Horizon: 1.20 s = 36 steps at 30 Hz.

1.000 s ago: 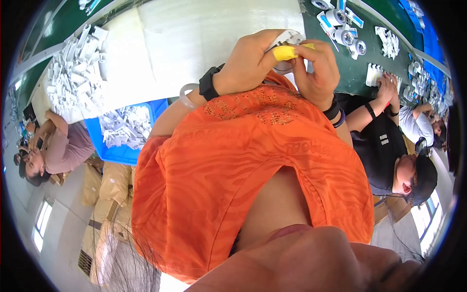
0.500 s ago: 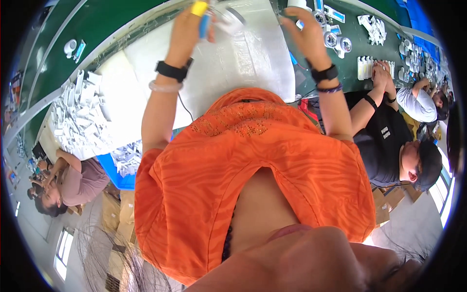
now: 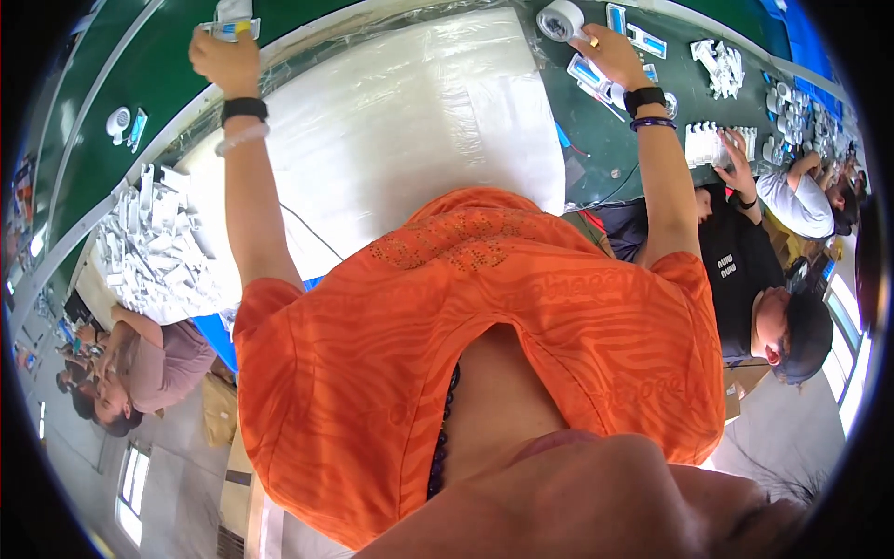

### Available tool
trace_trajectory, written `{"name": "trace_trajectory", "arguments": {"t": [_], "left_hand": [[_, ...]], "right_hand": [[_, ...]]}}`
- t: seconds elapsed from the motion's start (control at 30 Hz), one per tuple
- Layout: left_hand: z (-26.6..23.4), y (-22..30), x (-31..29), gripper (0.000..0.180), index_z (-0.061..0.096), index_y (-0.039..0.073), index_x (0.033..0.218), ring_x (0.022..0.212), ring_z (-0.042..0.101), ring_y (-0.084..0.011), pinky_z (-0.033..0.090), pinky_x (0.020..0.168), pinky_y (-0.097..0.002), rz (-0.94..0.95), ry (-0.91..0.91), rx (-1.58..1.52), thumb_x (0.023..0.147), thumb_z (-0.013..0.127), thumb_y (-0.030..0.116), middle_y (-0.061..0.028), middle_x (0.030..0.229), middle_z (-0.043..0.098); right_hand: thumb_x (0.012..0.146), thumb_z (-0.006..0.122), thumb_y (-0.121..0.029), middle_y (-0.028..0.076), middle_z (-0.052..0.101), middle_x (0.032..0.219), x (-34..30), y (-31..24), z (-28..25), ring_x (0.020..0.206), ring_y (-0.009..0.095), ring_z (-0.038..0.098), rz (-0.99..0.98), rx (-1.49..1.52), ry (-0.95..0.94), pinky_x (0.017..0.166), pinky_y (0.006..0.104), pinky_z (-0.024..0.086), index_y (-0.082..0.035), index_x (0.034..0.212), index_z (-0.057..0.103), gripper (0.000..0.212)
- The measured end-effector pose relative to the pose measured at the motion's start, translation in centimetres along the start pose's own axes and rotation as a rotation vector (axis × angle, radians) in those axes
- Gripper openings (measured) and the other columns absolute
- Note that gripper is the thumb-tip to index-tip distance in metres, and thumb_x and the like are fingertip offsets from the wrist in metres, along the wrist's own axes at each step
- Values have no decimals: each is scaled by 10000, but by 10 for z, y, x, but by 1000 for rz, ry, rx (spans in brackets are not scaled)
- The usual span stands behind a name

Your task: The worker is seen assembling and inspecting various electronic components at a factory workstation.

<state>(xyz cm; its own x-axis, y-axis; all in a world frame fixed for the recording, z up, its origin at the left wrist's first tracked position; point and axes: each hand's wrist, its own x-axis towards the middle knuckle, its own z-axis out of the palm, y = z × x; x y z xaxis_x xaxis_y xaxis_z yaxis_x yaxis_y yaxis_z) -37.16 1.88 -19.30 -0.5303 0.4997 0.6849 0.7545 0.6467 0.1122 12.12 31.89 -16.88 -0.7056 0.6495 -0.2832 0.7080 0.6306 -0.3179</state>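
My left hand [image 3: 223, 63], a yellow cover on one finger, is stretched to the far left over the green surface. Its fingers close at a white piece with a blue strip [image 3: 223, 31], beside a white rounded part [image 3: 234, 9] cut off by the picture's top. Over on the far right, my right hand [image 3: 610, 56] grips the edge of a white round housing [image 3: 561, 20] with a ring-shaped front. White pieces with blue strips [image 3: 585, 71] lie just below that hand.
A white padded sheet [image 3: 400, 121] covers the bench before me. White plastic parts are heaped [image 3: 154, 242] at the left. Another housing [image 3: 118, 121] lies on the green belt [image 3: 88, 140]. Co-workers sit on both sides; one person's hand [image 3: 738, 166] touches a row of white parts [image 3: 703, 144].
My left hand has moved left from above the padded sheet to the green belt, with the blue-striped piece. My right hand, open before, has closed on a round housing.
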Motion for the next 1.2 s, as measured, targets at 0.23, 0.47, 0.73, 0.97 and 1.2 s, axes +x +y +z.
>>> {"name": "trace_trajectory", "arguments": {"t": [0.23, 0.47, 0.73, 0.97, 1.2], "left_hand": [[-83, 139, -63, 492, 527, 100, 1292, 1130, 555, -229, 477, 874, -310, -68, -765, -1049, 817, 645, 56, -97, 1278, 546], [-160, 228, -74, 505, 498, 26, 1310, 1103, 575, -254, 461, 925, -328, 180, -740, -1226, 828, 627, 99, -168, 1209, 572], [-212, 230, -111, 753, 276, 57, 1460, 1187, 517, -224, 444, 946, -321, -503, -1087, -1989, 836, 693, 123, -122, 1355, 471], [-248, 234, -127, 916, 296, 64, 1443, 947, 561, -187, 470, 858, -301, -252, -907, -1305, 694, 812, 164, -90, 1063, 555], [-277, 221, -99, 825, 335, 77, 1428, 863, 551, -123, 468, 802, -267, -452, -1311, -1723, 728, 769, 114, -47, 934, 566]], "right_hand": [[933, 594, -333, 45, 667, 899, -42, -78, -15, 864, 128, 616, -53, 851, -248, 794, 269, 461, -9, 1052, 626, 347], [954, 571, -216, 99, 677, 1030, -97, -161, -26, 940, 188, 636, -214, 1573, -225, 899, 324, 477, 11, 1143, 609, 298], [962, 561, -210, 106, 665, 1070, -132, -197, -5, 1016, 227, 632, -221, 2029, -95, 915, 355, 496, -17, 1244, 542, 342], [961, 571, -229, 68, 664, 1006, -154, -203, 14, 972, 187, 621, -3, 1983, 14, 887, 346, 495, -39, 1226, 555, 327], [957, 568, -299, 40, 656, 918, -176, -193, 22, 848, 153, 627, 300, 2004, -31, 774, 298, 499, -50, 1081, 608, 281]]}}
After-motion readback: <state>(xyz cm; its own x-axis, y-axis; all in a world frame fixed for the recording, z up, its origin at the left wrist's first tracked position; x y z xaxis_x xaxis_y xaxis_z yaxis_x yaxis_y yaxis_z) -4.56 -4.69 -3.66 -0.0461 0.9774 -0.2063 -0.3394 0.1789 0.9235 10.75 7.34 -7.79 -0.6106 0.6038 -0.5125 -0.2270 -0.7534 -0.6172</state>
